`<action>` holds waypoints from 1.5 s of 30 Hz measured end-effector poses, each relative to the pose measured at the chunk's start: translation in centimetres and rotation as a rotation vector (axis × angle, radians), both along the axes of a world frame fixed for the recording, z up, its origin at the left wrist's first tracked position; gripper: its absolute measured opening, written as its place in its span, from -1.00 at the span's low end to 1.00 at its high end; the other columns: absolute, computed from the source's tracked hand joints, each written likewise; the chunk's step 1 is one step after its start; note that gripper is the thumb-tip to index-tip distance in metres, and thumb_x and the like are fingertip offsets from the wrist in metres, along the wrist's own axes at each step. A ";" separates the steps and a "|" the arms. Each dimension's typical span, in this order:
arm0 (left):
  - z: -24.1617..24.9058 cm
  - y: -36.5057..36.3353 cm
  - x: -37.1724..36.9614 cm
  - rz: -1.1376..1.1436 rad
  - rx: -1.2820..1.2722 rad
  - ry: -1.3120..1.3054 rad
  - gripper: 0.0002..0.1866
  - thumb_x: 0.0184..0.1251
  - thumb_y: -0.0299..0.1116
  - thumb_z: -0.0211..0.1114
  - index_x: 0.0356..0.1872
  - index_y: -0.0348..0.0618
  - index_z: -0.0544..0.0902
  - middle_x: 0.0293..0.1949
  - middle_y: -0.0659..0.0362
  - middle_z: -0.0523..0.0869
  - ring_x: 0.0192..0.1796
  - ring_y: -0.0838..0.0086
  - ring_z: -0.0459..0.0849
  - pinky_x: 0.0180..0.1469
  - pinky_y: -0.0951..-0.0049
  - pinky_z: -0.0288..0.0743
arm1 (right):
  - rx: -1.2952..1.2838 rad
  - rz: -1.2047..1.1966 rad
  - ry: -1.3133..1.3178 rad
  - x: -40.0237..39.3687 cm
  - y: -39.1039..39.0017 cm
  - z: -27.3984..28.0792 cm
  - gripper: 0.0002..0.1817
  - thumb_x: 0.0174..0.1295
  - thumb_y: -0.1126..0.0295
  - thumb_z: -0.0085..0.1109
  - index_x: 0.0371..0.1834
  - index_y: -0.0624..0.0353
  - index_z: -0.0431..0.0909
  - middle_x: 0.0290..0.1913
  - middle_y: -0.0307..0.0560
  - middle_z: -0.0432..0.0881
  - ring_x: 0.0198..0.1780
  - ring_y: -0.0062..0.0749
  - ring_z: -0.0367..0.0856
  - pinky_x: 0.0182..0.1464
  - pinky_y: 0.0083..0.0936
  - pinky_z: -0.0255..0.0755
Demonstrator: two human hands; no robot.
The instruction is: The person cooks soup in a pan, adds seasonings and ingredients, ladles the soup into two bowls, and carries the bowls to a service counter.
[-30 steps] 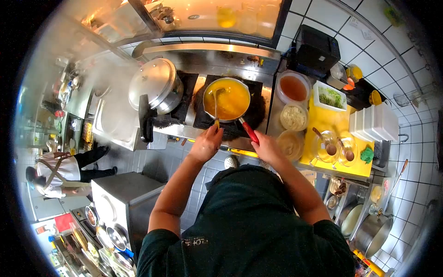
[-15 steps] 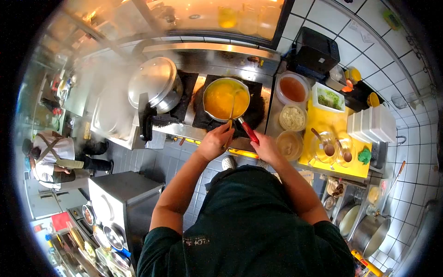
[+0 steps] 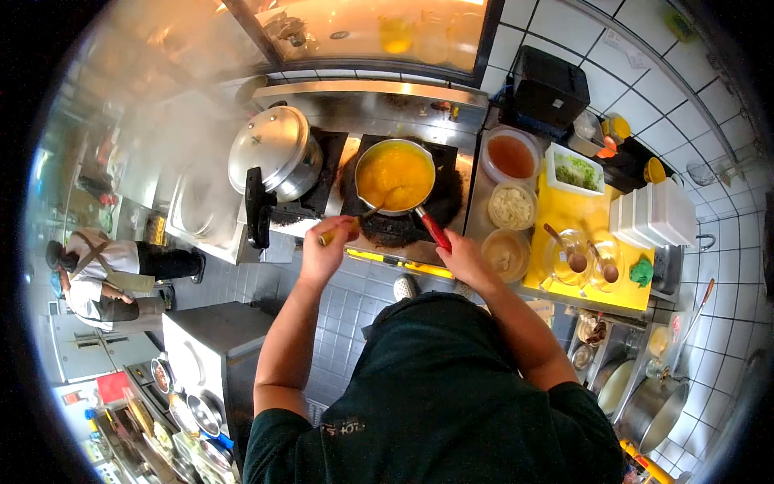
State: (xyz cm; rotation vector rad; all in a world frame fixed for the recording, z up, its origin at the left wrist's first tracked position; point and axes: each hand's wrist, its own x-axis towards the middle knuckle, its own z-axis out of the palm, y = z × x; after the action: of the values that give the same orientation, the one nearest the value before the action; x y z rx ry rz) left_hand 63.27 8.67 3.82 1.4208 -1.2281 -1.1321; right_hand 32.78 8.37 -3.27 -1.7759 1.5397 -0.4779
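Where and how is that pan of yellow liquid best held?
By its red handle, I'd say, coming from the person's right: it slants out from the round pan toward their body, where the right hand wraps it.

Saucepan (image 3: 395, 142), round, metal, red handle (image 3: 435, 231) pointing lower right; stands on a blackened burner (image 3: 448, 189). Liquid (image 3: 393, 168), orange-yellow, inside the saucepan. Ladle (image 3: 373, 212), yellowish handle, tilted, head partly sunk in the liquid
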 end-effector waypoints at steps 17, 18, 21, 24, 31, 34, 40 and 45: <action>-5.0 -5.2 -0.5 0.160 -0.314 -0.148 -0.86 0.44 -0.54 0.20 -0.14 -0.38 0.69 -0.20 0.06 0.76 -0.19 0.39 0.77 -0.08 0.47 0.68 | -0.003 -0.102 -0.010 0.4 1.9 -1.7 -0.54 0.29 0.26 0.24 0.21 0.22 0.51 -0.14 0.29 0.70 -0.08 0.23 0.67 -0.06 -0.01 0.54; -4.2 -4.8 -1.1 0.134 -0.229 -0.075 -0.84 0.43 -0.53 0.22 -0.07 -0.38 0.68 -0.09 0.01 0.75 -0.14 0.34 0.78 -0.03 0.43 0.66 | -0.007 -0.103 -0.033 0.4 1.9 -1.9 -0.54 0.29 0.28 0.25 0.23 0.21 0.50 -0.13 0.29 0.70 -0.08 0.22 0.68 -0.05 -0.02 0.54; -2.7 -3.9 -1.8 0.094 0.002 0.460 -0.73 0.49 -0.43 0.17 0.06 -0.39 0.63 -0.06 -0.01 0.74 -0.09 0.32 0.76 0.04 0.41 0.65 | 0.096 -0.154 -0.216 0.2 1.6 -2.9 -0.53 0.27 0.34 0.27 0.24 0.21 0.50 -0.13 0.28 0.70 -0.08 0.20 0.69 -0.05 -0.09 0.56; -2.0 -3.2 0.0 0.105 0.157 0.418 -0.66 0.47 -0.39 0.19 0.17 -0.31 0.61 -0.08 -0.02 0.76 -0.15 0.36 0.77 -0.06 0.36 0.67 | 0.135 -0.179 -0.268 -0.2 1.4 -2.7 -0.53 0.26 0.35 0.28 0.23 0.22 0.51 -0.14 0.26 0.71 -0.09 0.18 0.70 -0.06 -0.13 0.56; -0.5 -6.0 -2.1 -0.226 0.033 -1.298 -0.82 0.40 -0.37 0.11 -0.12 -0.12 0.63 -0.37 -0.11 0.74 -0.27 0.01 0.78 -0.26 0.07 0.65 | -0.002 -0.014 -0.075 -1.3 0.6 -1.3 -0.47 0.25 0.27 0.29 0.24 0.31 0.49 -0.05 0.30 0.68 -0.01 0.14 0.68 0.05 -0.10 0.53; -0.6 -7.1 -4.3 -0.299 0.092 -1.366 -0.83 0.41 -0.32 0.09 -0.24 -0.08 0.64 -0.29 -0.05 0.77 -0.19 -0.02 0.77 -0.18 0.02 0.65 | -0.047 0.036 -0.088 -2.1 0.7 -1.2 -0.44 0.25 0.26 0.29 0.24 0.36 0.47 0.03 0.35 0.64 0.05 0.16 0.65 0.11 -0.10 0.51; 0.2 -6.2 -6.3 -0.362 0.117 -1.279 -0.74 0.46 -0.19 0.09 -0.24 -0.06 0.70 -0.25 -0.01 0.78 -0.17 0.03 0.76 -0.11 0.03 0.63 | 0.011 0.124 -0.129 -3.2 0.4 -1.3 -0.42 0.26 0.25 0.27 0.27 0.38 0.44 0.02 0.35 0.63 0.08 0.22 0.61 0.17 -0.09 0.48; 4.3 -3.6 -5.4 -0.428 0.108 -1.268 -0.76 0.46 -0.19 0.10 -0.21 -0.02 0.70 -0.24 0.04 0.78 -0.12 0.05 0.74 -0.08 0.05 0.61 | 0.069 0.168 -0.048 -3.7 0.4 -0.3 -0.45 0.31 0.24 0.25 0.31 0.28 0.45 0.03 0.18 0.64 -0.01 -0.03 0.66 0.07 -0.22 0.52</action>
State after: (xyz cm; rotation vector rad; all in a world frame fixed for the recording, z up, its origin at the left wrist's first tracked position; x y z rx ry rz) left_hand 57.86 5.10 8.15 2.1010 -2.4414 -0.4441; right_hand 29.09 8.79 -3.62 -1.8090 1.3452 -0.3778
